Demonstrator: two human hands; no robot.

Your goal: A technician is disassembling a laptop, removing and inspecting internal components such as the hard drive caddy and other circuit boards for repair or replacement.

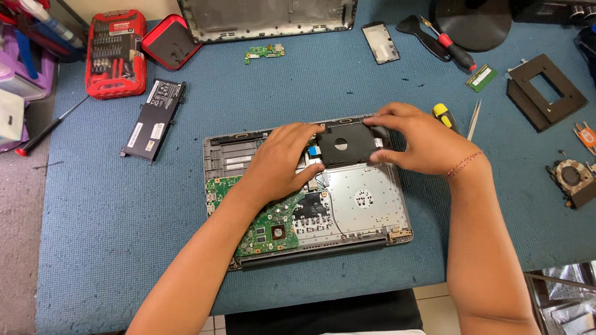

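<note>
A flat black square drive with a round centre mark (345,144) is gripped at both edges by the left hand (282,162) and right hand (417,139), over the upper bay of the opened grey laptop chassis (372,205) on the blue-matted desk (112,211). Seating or lifting appears in hand; level, even handling is judged necessary.

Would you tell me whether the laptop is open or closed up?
Open: the laptop has its cover off, with the green board exposed.

matt black drive (345,142), perhaps plastic, blue cloth mat (124,205)
</note>
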